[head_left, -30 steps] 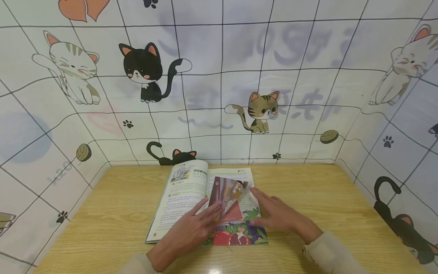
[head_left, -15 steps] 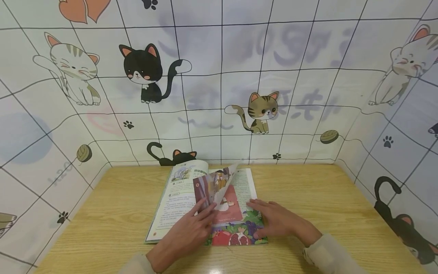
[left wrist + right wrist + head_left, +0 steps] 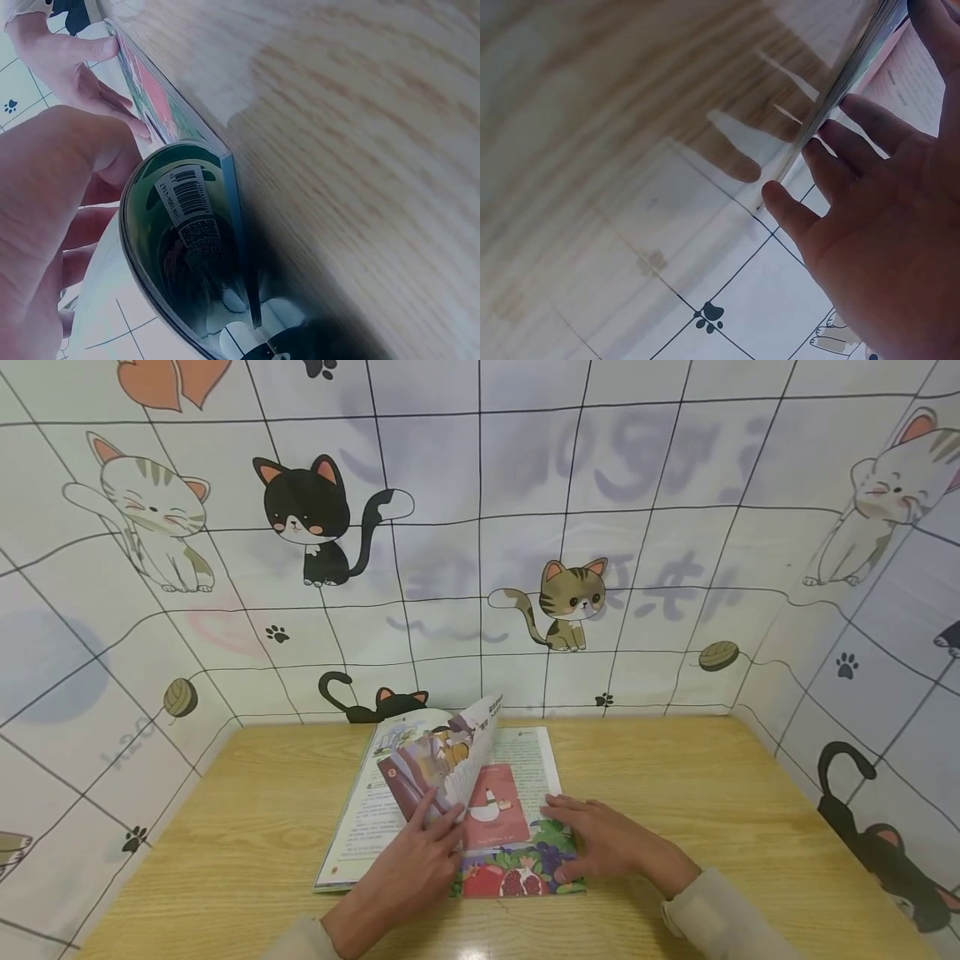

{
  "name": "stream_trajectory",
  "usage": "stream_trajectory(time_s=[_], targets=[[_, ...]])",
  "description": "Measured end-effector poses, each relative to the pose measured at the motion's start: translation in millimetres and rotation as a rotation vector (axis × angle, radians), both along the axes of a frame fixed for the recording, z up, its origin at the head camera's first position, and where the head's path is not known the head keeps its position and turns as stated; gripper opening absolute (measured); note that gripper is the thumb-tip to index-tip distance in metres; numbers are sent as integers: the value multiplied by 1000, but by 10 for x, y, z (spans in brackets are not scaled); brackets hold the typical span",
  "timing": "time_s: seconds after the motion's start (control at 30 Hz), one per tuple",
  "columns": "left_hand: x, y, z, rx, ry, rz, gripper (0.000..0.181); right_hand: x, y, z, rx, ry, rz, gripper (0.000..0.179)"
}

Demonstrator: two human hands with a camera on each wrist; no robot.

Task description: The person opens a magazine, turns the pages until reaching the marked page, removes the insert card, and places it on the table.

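Observation:
An open magazine [image 3: 348, 835] lies on the wooden table, its left side bowed upward. My left hand [image 3: 412, 864] rests over the middle, index and middle fingers stretched onto a lifted, curling page [image 3: 435, 760] with a purple-brown picture. Its thumb is hidden in the head view. Beneath the curl, the right side shows a pink picture panel [image 3: 495, 818] and fruit artwork [image 3: 517, 870]. My right hand [image 3: 611, 839] lies at the right edge, fingertips touching the page border. In the left wrist view, a barcode [image 3: 187, 195] shows on the curved cover.
Wooden table [image 3: 720, 810] extends on both sides of the magazine. A white cloth wall [image 3: 450, 552] with a grid and cartoon cats encloses the back and sides, close behind the magazine's far edge.
The picture page has swung from the right side leftward and risen into a curl, uncovering more of the pink panel. My right hand has drawn down slightly toward the lower right edge.

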State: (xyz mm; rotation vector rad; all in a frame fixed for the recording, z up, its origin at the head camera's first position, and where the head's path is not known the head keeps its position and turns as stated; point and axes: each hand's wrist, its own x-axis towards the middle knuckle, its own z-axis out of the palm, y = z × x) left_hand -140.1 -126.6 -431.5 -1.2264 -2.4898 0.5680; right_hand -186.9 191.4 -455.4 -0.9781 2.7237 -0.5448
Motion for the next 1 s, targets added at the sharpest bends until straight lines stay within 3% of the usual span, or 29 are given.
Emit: stream_trajectory(time_s=[0.13,0.4,0.67,1.0], targets=[[-4,-14,10,17,-34,28,28,-3,-2,6,-3,10,10,94],[-13,-55,61,79,-176,127,33,-4,-8,9,2,8,7,94],[-54,-125,-5,241,-286,218,31,7,-23,29,-10,-18,-6,93],[-83,-162,-51,302,-334,233,33,7,-31,44,-9,-29,-20,91]])
